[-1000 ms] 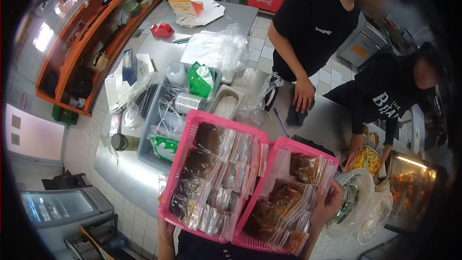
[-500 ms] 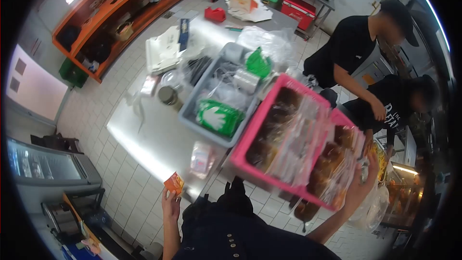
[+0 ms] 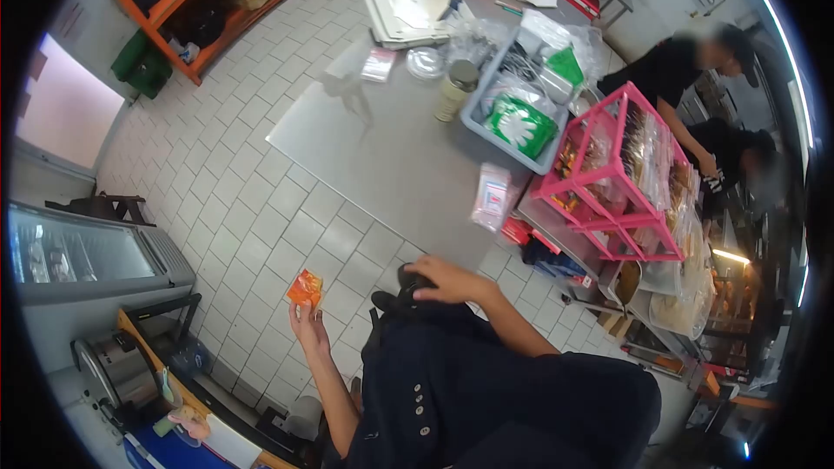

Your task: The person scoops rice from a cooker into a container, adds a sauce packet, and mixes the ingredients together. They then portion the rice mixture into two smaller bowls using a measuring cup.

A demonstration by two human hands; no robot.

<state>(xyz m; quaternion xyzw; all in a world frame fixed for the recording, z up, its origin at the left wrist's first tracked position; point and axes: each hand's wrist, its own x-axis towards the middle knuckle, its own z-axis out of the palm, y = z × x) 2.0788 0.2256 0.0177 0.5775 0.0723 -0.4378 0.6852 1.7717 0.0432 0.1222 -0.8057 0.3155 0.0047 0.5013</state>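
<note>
Floor (image 3: 234, 165) behind packet (image 3: 306, 287) in left grip (image 3: 310, 326)

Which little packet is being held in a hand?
The orange packet, in the left hand; the two pinkish packets lie on the table.

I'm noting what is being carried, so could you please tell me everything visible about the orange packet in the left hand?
The orange packet is small, with yellowish patches and a slightly shiny surface that looks like thin plastic or foil. Its markings are too small to read, and I cannot tell whether it is sealed. The left hand grips its lower part, leaving the rest beyond the fingertips. It appears over the tiled floor, clear of the metal table.
</note>
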